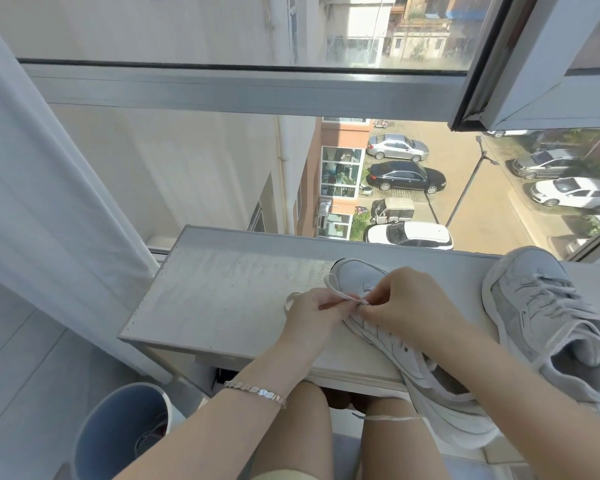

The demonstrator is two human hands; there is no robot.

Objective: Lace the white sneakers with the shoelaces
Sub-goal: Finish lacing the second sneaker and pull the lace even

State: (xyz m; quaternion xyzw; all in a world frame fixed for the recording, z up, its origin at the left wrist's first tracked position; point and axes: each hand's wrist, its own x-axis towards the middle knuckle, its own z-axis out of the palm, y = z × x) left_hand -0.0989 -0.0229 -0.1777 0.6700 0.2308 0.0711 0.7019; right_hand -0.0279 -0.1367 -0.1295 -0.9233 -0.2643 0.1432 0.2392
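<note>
A white sneaker lies on the white ledge, toe toward the window, heel hanging over the near edge. My left hand pinches a white shoelace that loops above the toe. My right hand pinches the same lace beside it, over the lower eyelets. The fingertips of both hands meet there. Another end of lace dangles below the sneaker across my knee. A second sneaker, laced, lies to the right on the ledge.
A large window with an open sash stands right behind the ledge. A white curtain hangs at the left. A blue-lined bin stands on the floor at the lower left. My knees sit under the ledge's near edge.
</note>
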